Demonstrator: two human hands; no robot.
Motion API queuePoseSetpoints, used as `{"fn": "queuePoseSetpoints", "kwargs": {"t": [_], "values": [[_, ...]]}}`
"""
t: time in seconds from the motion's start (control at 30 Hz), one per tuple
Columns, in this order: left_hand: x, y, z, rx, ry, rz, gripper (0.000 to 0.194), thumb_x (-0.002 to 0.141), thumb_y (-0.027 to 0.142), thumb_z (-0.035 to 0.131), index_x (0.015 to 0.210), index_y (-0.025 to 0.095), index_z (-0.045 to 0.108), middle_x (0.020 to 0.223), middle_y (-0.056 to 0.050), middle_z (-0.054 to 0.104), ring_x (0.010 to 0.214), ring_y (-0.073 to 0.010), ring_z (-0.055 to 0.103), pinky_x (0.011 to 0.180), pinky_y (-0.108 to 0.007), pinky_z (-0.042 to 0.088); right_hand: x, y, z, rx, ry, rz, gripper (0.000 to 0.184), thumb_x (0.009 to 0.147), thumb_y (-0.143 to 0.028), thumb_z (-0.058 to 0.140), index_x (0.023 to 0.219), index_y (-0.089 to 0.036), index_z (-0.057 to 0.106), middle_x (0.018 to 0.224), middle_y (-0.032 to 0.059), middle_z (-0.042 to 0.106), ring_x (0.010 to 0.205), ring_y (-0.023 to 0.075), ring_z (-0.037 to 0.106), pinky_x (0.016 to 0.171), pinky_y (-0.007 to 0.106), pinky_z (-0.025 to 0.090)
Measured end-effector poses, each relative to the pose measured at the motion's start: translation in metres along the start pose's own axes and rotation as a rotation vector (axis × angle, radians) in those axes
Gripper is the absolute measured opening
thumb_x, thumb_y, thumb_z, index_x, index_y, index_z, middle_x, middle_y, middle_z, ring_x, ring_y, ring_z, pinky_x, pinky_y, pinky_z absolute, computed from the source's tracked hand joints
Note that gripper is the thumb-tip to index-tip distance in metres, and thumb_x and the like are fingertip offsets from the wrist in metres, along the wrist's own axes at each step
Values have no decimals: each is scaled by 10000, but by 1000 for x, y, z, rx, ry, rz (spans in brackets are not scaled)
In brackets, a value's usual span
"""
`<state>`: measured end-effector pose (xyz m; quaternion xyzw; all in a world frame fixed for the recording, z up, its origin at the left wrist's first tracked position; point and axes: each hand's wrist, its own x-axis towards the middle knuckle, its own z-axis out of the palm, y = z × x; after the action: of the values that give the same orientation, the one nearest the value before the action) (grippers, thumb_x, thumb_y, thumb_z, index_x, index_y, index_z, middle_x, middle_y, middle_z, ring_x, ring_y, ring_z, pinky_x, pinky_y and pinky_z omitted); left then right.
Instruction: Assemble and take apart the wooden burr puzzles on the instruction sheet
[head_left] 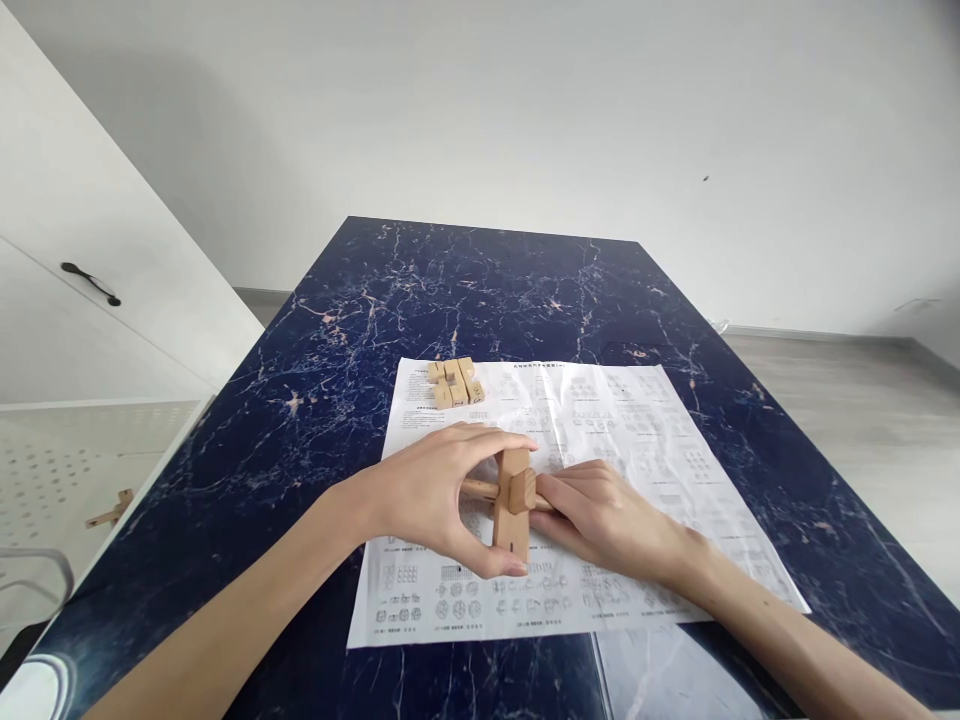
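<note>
Between my hands, above the printed sheet (pixel 622 400), is a wooden puzzle (pixel 512 510) of crossed bars, with one upright bar, a block end facing me and a thinner rod running sideways. My left hand (pixel 431 490) spans the upright bar, fingers at its top end and thumb at its bottom end. On the other side my right hand (pixel 600 510) pinches the right end of the sideways rod; its fingertips partly hide that end. Farther up the sheet, near its top left corner, sits a small cluster of light wooden blocks (pixel 456 383) with dark marks.
The sheet lies on a dark blue marbled table (pixel 480 290). A white cabinet (pixel 90 210) with a black handle (pixel 90 283) stands at left. Below the table's left edge lies another wooden piece (pixel 111 510). A glossy clear sheet (pixel 675 675) lies at the near edge.
</note>
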<state>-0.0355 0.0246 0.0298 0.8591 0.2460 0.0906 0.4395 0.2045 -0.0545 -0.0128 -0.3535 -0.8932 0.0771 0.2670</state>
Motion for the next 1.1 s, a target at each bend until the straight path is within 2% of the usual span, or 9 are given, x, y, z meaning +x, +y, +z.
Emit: {"fn": "queuePoseSetpoints", "kwargs": {"t": [0.2, 0.33, 0.4, 0.47, 0.57, 0.77, 1.1], "values": [[1, 3, -2, -6, 0, 31, 871, 637, 557, 935, 1396, 262, 625, 1329, -108, 709, 1222, -386, 646, 1043, -527, 492, 0, -1, 0, 17, -16, 7, 349, 1177, -317, 414, 877, -204, 551, 641, -40, 610, 485, 115, 522, 513, 305, 372], [3, 1, 0, 4, -14, 79, 708, 653, 506, 921, 1273, 259, 685, 1166, -74, 749, 1069, -340, 696, 996, -503, 502, 0, -1, -1, 21, -33, 9, 332, 1178, -310, 412, 907, -200, 569, 652, -40, 621, 493, 114, 532, 519, 297, 376], [2, -2, 1, 13, -8, 86, 728, 647, 484, 921, 1292, 251, 679, 1180, -77, 750, 1091, -345, 691, 1049, -532, 476, 0, -1, -1, 16, -32, 9, 329, 1179, -310, 407, 925, -194, 581, 655, -38, 625, 494, 115, 529, 520, 297, 373], [2, -3, 2, 23, 5, 67, 805, 640, 473, 924, 1362, 248, 647, 1288, -98, 730, 1202, -379, 659, 1103, -559, 447, 0, -1, 0, 19, -30, 11, 333, 1181, -312, 400, 932, -191, 584, 652, -38, 623, 491, 115, 524, 519, 294, 370], [2, -3, 1, 32, 15, 51, 850, 651, 482, 922, 1408, 248, 614, 1396, -117, 682, 1287, -397, 621, 1103, -547, 463, -1, -1, 0, 23, -30, 19, 346, 1182, -316, 399, 908, -194, 572, 647, -35, 620, 490, 114, 522, 519, 291, 364], [2, 0, 0, 28, 16, 63, 786, 609, 506, 954, 1282, 249, 641, 1368, -113, 668, 1226, -374, 646, 1009, -489, 524, -1, 0, -1, 21, -28, 21, 363, 1177, -307, 407, 863, -196, 551, 637, -35, 600, 489, 113, 510, 526, 293, 351], [3, -1, 1, 145, 54, 146, 738, 658, 522, 908, 1283, 227, 647, 1292, -107, 741, 1180, -368, 685, 1077, -531, 480, 0, 0, -1, 24, -24, 15, 329, 1172, -296, 411, 899, -196, 565, 646, -41, 596, 489, 116, 489, 526, 305, 345]]}}
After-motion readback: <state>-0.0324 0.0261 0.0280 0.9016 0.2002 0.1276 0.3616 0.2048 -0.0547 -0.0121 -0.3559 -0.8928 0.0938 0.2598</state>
